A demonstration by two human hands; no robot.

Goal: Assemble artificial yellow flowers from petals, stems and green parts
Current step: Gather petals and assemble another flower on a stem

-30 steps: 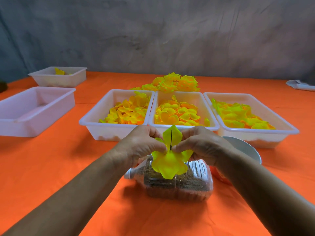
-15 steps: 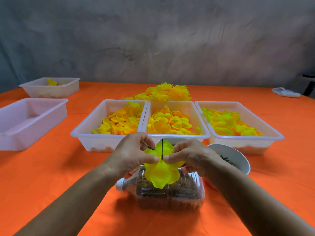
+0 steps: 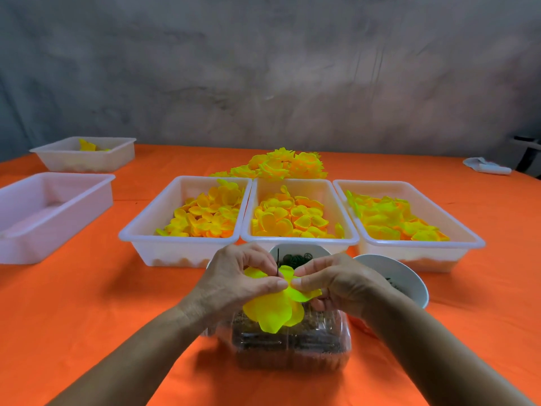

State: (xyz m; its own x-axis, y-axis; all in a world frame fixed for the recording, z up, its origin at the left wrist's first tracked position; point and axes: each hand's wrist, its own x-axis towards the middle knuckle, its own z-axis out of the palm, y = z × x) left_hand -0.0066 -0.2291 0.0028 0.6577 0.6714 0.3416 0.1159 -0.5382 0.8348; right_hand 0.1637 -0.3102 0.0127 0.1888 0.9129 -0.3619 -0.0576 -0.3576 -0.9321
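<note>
Two hands press a yellow flower (image 3: 275,310) down a thin dark stem (image 3: 277,260) near the table's front edge.

Compared with a moment ago, the petals sit lower and flatter and more bare stem stands above them, which suggests this layer is nearly seated. The left hand (image 3: 234,284) and right hand (image 3: 336,284) meet thumb to thumb, fingers curled and pinching the petals at the stem, wrists angled inward. Under them lies a clear bottle (image 3: 292,344) of dark bits. Just behind stand a bowl of green parts (image 3: 295,259) and a second bowl (image 3: 401,276), then three petal trays (image 3: 298,238). Finished flowers (image 3: 281,167) are piled towards the back edge.
</note>
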